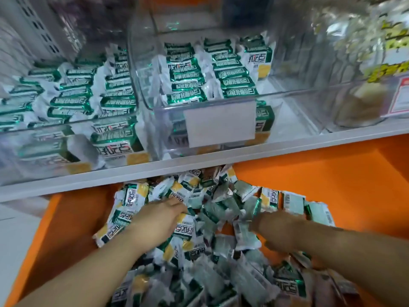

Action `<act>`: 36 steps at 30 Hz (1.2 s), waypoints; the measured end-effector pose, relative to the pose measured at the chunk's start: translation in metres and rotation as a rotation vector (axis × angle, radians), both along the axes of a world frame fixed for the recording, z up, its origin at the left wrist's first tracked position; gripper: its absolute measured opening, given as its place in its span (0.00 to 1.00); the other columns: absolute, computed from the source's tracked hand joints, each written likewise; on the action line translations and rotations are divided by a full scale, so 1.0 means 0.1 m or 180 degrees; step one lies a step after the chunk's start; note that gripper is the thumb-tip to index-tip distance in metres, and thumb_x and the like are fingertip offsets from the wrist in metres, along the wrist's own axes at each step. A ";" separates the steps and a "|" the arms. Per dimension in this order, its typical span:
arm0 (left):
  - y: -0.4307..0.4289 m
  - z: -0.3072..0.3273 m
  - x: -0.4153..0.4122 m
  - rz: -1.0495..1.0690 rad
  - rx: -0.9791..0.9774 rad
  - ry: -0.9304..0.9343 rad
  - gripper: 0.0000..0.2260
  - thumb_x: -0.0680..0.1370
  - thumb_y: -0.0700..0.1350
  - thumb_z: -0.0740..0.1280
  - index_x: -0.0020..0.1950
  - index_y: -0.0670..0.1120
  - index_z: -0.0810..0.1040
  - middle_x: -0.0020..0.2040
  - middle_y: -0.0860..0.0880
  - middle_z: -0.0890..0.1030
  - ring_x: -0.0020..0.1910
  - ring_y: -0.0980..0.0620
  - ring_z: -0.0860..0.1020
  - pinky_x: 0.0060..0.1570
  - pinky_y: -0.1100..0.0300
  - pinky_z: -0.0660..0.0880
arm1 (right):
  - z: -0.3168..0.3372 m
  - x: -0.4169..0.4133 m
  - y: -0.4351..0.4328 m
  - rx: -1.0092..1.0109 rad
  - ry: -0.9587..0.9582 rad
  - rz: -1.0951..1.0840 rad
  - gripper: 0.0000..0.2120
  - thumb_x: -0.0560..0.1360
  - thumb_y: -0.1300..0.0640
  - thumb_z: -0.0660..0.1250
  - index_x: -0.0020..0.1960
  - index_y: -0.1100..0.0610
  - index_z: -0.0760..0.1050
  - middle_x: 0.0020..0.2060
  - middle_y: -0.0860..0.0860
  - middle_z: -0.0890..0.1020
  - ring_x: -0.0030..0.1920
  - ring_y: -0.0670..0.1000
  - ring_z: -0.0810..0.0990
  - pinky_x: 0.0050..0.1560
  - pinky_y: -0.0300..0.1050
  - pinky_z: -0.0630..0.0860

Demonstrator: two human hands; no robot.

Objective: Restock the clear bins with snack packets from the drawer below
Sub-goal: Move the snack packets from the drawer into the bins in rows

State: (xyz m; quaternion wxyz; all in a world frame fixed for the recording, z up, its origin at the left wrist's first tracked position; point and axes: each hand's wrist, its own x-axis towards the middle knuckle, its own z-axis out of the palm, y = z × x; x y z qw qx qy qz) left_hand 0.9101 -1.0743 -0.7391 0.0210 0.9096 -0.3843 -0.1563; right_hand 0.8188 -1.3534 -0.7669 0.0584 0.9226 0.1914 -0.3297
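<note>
"Down in the orange drawer point(73, 218), what were the hands doing?"

"Left hand point(159, 220) lay on the loose snack packets point(199, 251), fingertips buried. Right hand point(274, 229) was a blur beside it. Whether either gripped anything, I couldn't tell."

"And the clear bins point(276, 95)?"

"Up on the white shelf point(199, 165), part-filled with rows of the same packets."

— What holds the goods here?
— A white shelf board point(221, 161) runs right across and sits lower at the left of the view. At top left stands a grey upright point(33, 23) with rows of slots.
— And behind it?
— An orange panel point(181, 3) at the top edge.
— The floor?
— A pale grey surface point(15, 235) at lower left; floor or cabinet, I cannot tell. The light is bright.
</note>
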 end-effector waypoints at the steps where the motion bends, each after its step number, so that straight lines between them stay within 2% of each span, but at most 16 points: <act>1: -0.01 -0.05 0.00 -0.0077 -0.0006 -0.0008 0.16 0.82 0.43 0.56 0.69 0.53 0.69 0.66 0.56 0.71 0.63 0.54 0.72 0.63 0.58 0.69 | -0.04 0.00 0.01 0.0022 0.0045 0.0042 0.24 0.78 0.59 0.62 0.73 0.54 0.63 0.71 0.58 0.66 0.69 0.61 0.68 0.64 0.55 0.71; 3: -0.02 -0.13 -0.01 -0.0189 0.0028 0.0006 0.19 0.81 0.42 0.56 0.72 0.53 0.67 0.70 0.55 0.68 0.66 0.53 0.69 0.68 0.58 0.64 | -0.11 -0.03 0.06 0.0022 0.0328 0.0213 0.30 0.79 0.62 0.60 0.78 0.52 0.54 0.77 0.56 0.54 0.74 0.58 0.59 0.66 0.52 0.67; 5: -0.03 -0.17 -0.03 -0.0182 0.0161 0.0036 0.20 0.81 0.42 0.56 0.73 0.53 0.65 0.72 0.55 0.66 0.68 0.51 0.68 0.69 0.58 0.60 | -0.14 -0.01 0.08 -0.0114 0.0425 0.0448 0.34 0.79 0.65 0.57 0.79 0.49 0.45 0.78 0.53 0.45 0.77 0.54 0.54 0.61 0.50 0.70; 8: -0.01 -0.19 -0.05 -0.0128 0.0322 0.0031 0.21 0.82 0.43 0.57 0.75 0.53 0.62 0.74 0.53 0.63 0.70 0.49 0.64 0.69 0.57 0.58 | -0.19 0.01 0.08 -0.0055 0.0242 0.0445 0.33 0.79 0.64 0.59 0.78 0.47 0.48 0.78 0.55 0.44 0.72 0.58 0.64 0.52 0.48 0.73; 11: -0.01 -0.18 -0.06 0.0017 0.0431 0.0080 0.23 0.81 0.47 0.59 0.76 0.54 0.58 0.74 0.52 0.63 0.72 0.49 0.62 0.69 0.57 0.56 | -0.16 0.01 0.07 -0.0266 0.0305 0.0305 0.33 0.77 0.62 0.65 0.76 0.49 0.54 0.77 0.57 0.44 0.58 0.60 0.76 0.49 0.50 0.73; 14: -0.03 -0.17 -0.07 0.0178 0.0533 0.0121 0.26 0.80 0.51 0.61 0.76 0.54 0.55 0.72 0.50 0.68 0.71 0.48 0.63 0.69 0.55 0.58 | -0.14 0.00 0.05 -0.0217 0.0287 0.0254 0.30 0.76 0.61 0.65 0.74 0.51 0.57 0.77 0.57 0.47 0.53 0.60 0.78 0.46 0.50 0.74; 16: -0.04 -0.17 -0.08 0.0212 0.0574 0.0129 0.28 0.80 0.52 0.62 0.77 0.55 0.54 0.70 0.49 0.70 0.71 0.47 0.64 0.68 0.54 0.59 | -0.12 0.01 0.03 -0.0011 0.0280 -0.0002 0.26 0.76 0.60 0.64 0.72 0.50 0.61 0.75 0.55 0.57 0.52 0.58 0.78 0.43 0.49 0.75; 19: -0.05 -0.17 -0.08 0.0282 0.0590 0.0166 0.29 0.79 0.52 0.63 0.77 0.55 0.54 0.70 0.49 0.70 0.71 0.46 0.63 0.67 0.53 0.61 | 0.02 0.07 0.03 0.0641 0.0209 -0.0849 0.15 0.77 0.52 0.65 0.63 0.46 0.69 0.55 0.54 0.80 0.38 0.48 0.78 0.39 0.44 0.75; 21: -0.05 -0.18 -0.09 0.0309 0.0585 0.0173 0.29 0.79 0.51 0.64 0.77 0.55 0.54 0.70 0.49 0.70 0.71 0.46 0.63 0.66 0.53 0.61 | 0.13 0.14 0.01 0.1339 0.0247 -0.1503 0.09 0.76 0.52 0.68 0.54 0.46 0.72 0.44 0.52 0.83 0.27 0.45 0.74 0.34 0.41 0.72; 23: -0.05 -0.19 -0.08 0.0326 0.0584 0.0177 0.30 0.79 0.51 0.64 0.77 0.55 0.54 0.70 0.49 0.70 0.70 0.47 0.64 0.66 0.54 0.61 | 0.22 0.18 0.00 0.1948 0.0409 -0.2113 0.09 0.75 0.54 0.70 0.54 0.49 0.74 0.37 0.45 0.77 0.22 0.42 0.70 0.27 0.37 0.68; 24: -0.05 -0.19 -0.08 0.0319 0.0582 0.0171 0.30 0.79 0.52 0.64 0.77 0.55 0.54 0.71 0.50 0.69 0.70 0.47 0.63 0.67 0.54 0.61 | 0.25 0.18 -0.01 0.2181 0.0488 -0.2360 0.10 0.75 0.55 0.71 0.55 0.51 0.75 0.39 0.43 0.75 0.23 0.41 0.71 0.27 0.33 0.66; 26: -0.05 -0.19 -0.09 0.0282 0.0567 0.0128 0.31 0.78 0.52 0.65 0.77 0.55 0.53 0.71 0.51 0.67 0.70 0.49 0.62 0.67 0.54 0.61 | 0.26 0.18 -0.03 0.2460 0.0551 -0.2673 0.14 0.73 0.53 0.73 0.57 0.49 0.75 0.49 0.42 0.75 0.36 0.38 0.76 0.36 0.32 0.70; 28: -0.05 -0.19 -0.11 0.0250 0.0547 0.0059 0.31 0.78 0.52 0.65 0.77 0.56 0.52 0.71 0.52 0.66 0.70 0.49 0.62 0.67 0.55 0.60 | 0.24 0.16 -0.04 0.2656 0.0572 -0.2985 0.17 0.71 0.54 0.75 0.57 0.46 0.74 0.57 0.45 0.75 0.50 0.44 0.78 0.50 0.38 0.74; 30: -0.05 -0.20 -0.12 0.0241 0.0540 0.0025 0.32 0.78 0.50 0.64 0.77 0.56 0.51 0.71 0.52 0.65 0.69 0.49 0.64 0.67 0.55 0.60 | 0.24 0.15 -0.03 0.2849 0.0709 -0.3269 0.19 0.70 0.57 0.76 0.57 0.46 0.74 0.58 0.48 0.76 0.54 0.48 0.78 0.56 0.45 0.75; 33: -0.07 -0.15 -0.13 0.0445 0.0371 0.0256 0.32 0.78 0.47 0.64 0.77 0.58 0.51 0.70 0.52 0.65 0.61 0.51 0.72 0.65 0.55 0.61 | 0.29 0.15 0.01 0.3122 0.0811 -0.3534 0.19 0.69 0.61 0.76 0.56 0.49 0.75 0.57 0.51 0.77 0.57 0.51 0.78 0.53 0.45 0.75; 36: -0.13 -0.03 -0.12 0.1068 -0.0075 0.0720 0.31 0.76 0.47 0.66 0.75 0.58 0.57 0.72 0.51 0.63 0.48 0.53 0.76 0.57 0.58 0.70 | 0.37 0.16 0.06 0.3296 0.0748 -0.3645 0.18 0.69 0.62 0.75 0.55 0.49 0.76 0.54 0.48 0.78 0.56 0.50 0.77 0.53 0.45 0.72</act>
